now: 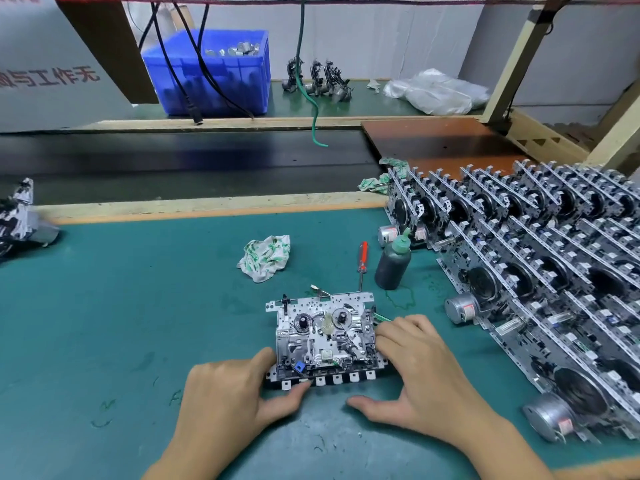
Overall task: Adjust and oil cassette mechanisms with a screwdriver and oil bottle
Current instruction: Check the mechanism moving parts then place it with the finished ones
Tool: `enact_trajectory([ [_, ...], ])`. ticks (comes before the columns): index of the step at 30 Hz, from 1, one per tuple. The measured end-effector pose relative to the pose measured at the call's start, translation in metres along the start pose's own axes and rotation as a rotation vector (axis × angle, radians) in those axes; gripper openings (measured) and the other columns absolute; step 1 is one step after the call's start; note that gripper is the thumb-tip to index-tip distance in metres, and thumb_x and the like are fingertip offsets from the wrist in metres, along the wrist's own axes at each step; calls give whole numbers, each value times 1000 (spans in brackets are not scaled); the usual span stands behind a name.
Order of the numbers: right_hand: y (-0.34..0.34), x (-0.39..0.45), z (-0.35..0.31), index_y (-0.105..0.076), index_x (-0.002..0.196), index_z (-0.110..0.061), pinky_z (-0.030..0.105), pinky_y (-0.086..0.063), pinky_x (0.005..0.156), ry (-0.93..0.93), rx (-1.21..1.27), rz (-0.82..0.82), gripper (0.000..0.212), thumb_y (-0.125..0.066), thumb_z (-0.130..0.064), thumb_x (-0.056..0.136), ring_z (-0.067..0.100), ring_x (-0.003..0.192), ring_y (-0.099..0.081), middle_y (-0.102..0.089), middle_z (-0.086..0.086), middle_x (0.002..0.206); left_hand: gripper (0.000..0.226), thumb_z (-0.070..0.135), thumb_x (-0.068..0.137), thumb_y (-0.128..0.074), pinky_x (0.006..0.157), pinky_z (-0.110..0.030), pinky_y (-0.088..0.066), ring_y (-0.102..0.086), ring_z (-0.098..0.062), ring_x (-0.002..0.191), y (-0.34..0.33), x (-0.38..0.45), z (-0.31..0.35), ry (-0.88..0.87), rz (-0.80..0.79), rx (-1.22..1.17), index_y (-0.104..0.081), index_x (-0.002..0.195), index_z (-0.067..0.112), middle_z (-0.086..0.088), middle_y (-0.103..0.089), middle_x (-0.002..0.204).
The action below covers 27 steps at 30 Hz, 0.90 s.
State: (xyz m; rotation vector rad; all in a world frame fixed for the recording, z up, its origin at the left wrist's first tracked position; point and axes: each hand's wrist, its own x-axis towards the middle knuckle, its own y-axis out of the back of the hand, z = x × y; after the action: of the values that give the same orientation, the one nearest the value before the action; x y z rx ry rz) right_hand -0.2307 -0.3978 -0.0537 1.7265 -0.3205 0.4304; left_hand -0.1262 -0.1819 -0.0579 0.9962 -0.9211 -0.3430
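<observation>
One cassette mechanism (323, 337) lies flat on the green bench (121, 323), the landmark for everything else here. Left hand (221, 396) sits at its near-left corner, fingers along the left edge and thumb against the front row of white tabs; a loose bracing hold, not a clenched one. Right hand (419, 368) is at its right side, fingers curled onto the right edge of the frame, thumb spread on the bench just in front of the mechanism and touching nothing else. Neither hand holds a tool. One screwdriver (362, 263), red-handled, lies just behind the mechanism, its tip at the rear edge. One dark oil bottle (393, 263) with a green nozzle stands upright behind and to the right, just beside the screwdriver. One crumpled rag (265, 258) lies behind and to the left. To the right of the mechanism, many more units (540, 258) stand packed on edge in rows; too many and too overlapped to count. Judgement on handling: stamped metal chassis, rigid, probably light to moderate in weight, with small springs, reels and levers on top that look easily bent or snagged. Best taken by the outer frame edges, as both hands do now, keeping clear of the reel hubs. Oil stains behind and right of it suggest slick fingers are a risk.
</observation>
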Motion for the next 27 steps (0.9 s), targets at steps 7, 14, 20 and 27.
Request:
enact_trajectory([
  [7, -5, -1, -4, -51, 59, -17, 29, -35, 69, -3, -71, 79, 44, -58, -57, 73, 15, 62, -42, -48, -6, 63, 63, 80, 57, -47, 32, -20, -30, -41, -17, 24, 0, 2, 10, 100, -88, 9, -49, 47, 18, 1, -36, 28],
  [14, -4, 0, -2, -51, 62, -17, 28, -36, 73, -1, 5, -5, 43, -59, -57, 74, 16, 64, -45, -48, -6, 66, 66, 83, 56, -44, 31, -23, -31, -42, -19, 25, -1, 4, 7, 134, -96, -11, -48, 47, 18, -1, -35, 28],
  [20, -4, -1, 0, -49, 59, -17, 30, -35, 75, -24, -46, 31, 52, -56, -67, 71, 15, 61, -44, -48, -6, 64, 65, 87, 53, -47, 34, -18, -31, -42, -13, 28, 4, 0, 5, -6, -171, -58, -44, 54, 22, 4, -37, 32],
  [27, -3, -2, 0, -45, 58, -17, 30, -36, 72, -36, -5, 43, 52, -56, -65, 73, 14, 60, -38, -42, -7, 62, 69, 85, 70, -40, 35, -14, -30, -41, -12, 28, 4, -5, 11, -23, -89, -135, -58, 51, 20, 4, -36, 31],
])
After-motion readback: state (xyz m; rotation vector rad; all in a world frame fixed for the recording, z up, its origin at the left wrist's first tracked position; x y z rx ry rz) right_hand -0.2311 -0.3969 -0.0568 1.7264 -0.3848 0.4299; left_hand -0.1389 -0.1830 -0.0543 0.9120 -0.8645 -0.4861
